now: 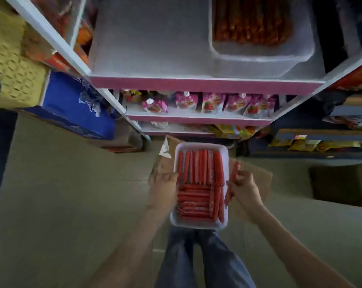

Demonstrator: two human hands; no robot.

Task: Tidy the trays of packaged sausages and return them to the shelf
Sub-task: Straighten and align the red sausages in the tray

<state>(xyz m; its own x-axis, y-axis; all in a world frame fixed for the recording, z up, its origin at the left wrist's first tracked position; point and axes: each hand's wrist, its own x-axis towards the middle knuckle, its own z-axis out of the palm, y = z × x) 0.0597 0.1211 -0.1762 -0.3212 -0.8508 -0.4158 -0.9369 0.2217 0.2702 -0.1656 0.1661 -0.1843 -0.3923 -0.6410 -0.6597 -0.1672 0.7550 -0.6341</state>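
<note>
A white tray (pixel 199 225) packed with red packaged sausages (pixel 200 173) sits low in front of the person, on a piece of cardboard (pixel 258 178) on the floor (pixel 72 183), just below the shelf (pixel 196 85); some sausages lie lengthwise, others crosswise. The left hand (pixel 163 189) lies against the tray's left rim, fingertips reaching over onto the sausages; the blur hides whether it grips the rim or only rests there. The right hand (pixel 245 189) is just beside the right rim, fingers curled round a loose sausage stick (pixel 235 169) held outside the tray, parallel to its edge. Up on the top shelf stands a second tray (pixel 263 57) of sausages; pink pouches (pixel 209 102) line the shelf below.
</note>
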